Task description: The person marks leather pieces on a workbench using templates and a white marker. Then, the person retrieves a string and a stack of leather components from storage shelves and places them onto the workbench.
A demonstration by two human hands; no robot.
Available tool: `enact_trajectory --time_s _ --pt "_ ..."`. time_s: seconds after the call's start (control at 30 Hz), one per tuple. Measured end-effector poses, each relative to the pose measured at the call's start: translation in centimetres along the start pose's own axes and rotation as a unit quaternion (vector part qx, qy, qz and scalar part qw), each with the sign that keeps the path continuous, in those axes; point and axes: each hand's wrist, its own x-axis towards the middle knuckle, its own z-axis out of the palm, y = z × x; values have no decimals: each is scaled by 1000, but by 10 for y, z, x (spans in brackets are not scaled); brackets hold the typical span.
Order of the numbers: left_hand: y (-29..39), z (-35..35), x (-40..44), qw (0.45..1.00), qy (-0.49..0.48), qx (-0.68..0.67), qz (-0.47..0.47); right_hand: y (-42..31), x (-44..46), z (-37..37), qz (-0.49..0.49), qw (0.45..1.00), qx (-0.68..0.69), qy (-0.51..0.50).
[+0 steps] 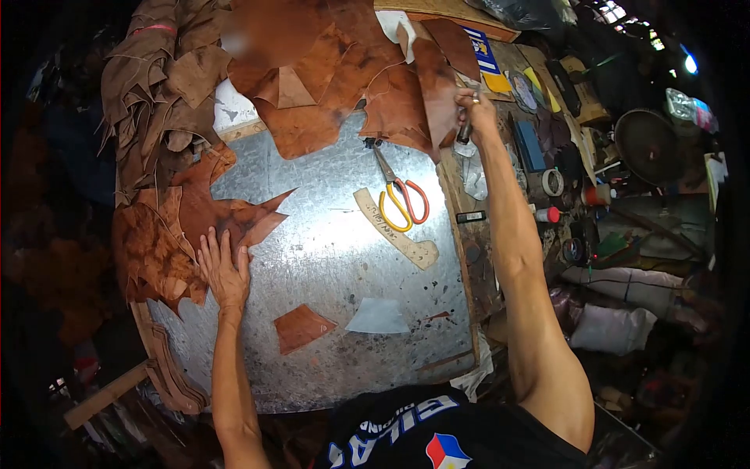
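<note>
Tabletop (312,250) is bearing leather (212,203) at left; the left hand (224,270) is lying flat upon that leather, fingers spread, grasping nothing. The right hand (480,115) is curling at far right, hold indeterminable. Light palm pressure would be risking slippage.

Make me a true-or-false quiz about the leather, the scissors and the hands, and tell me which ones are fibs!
1. The left hand rests on brown leather. True.
2. The scissors lie on the metal tabletop. True.
3. The scissors have two blue handles. False: one is yellow, one red.
4. Someone is cutting with the scissors. False: the right hand is apart from them.
5. In the picture, the small brown piece is left of the pale piece. True.
</note>
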Motion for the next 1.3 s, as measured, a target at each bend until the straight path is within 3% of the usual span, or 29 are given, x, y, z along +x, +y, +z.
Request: enact_trajectory --time_s 0.13,0.3,0.53,0.8,0.87,0.93,1.0,1.03,1.1,1.13,1.2,1.23,1.3 --pt "0 -2 0 1000 -14 9 -2 -7 -5 -21 3 993 113 11" --pt "0 1 1 1000 5 7 3 -23 -12 -18 -17 990 139 13" --pt "-1 1 1 1000 -2 15 5 -82 -17 49 -124 972 171 -101" --pt "-1 1 0 1000 -7 24 5 -65 -19 108 -62 985 118 -112" --pt "-2 2 0 1000 -6 23 4 -35 -9 93 -20 995 -68 -65" --pt "-1 2 0 1000 4 12 6 -9 -17 82 -28 962 -249 107" --pt "0 1 1 1000 4 9 4 48 -4 39 -242 816 -510 121" --pt "0 2 0 1000 4 10 3 41 -14 37 -244 816 -511 119" --pt "-1 2 -1 1000 7 13 7 34 -39 28 25 858 -514 -5" --pt "-1 2 0 1000 12 16 15 42 -37 23 25 858 -514 -4" --pt "-1 2 -1 1000 11 17 16 49 -37 21 57 916 -397 -25" --pt "-1 2 0 1000 10 18 15 40 -38 21 55 917 -394 -23" --pt "-3 3 0 1000 11 19 14 14 -43 22 140 919 -366 -53"
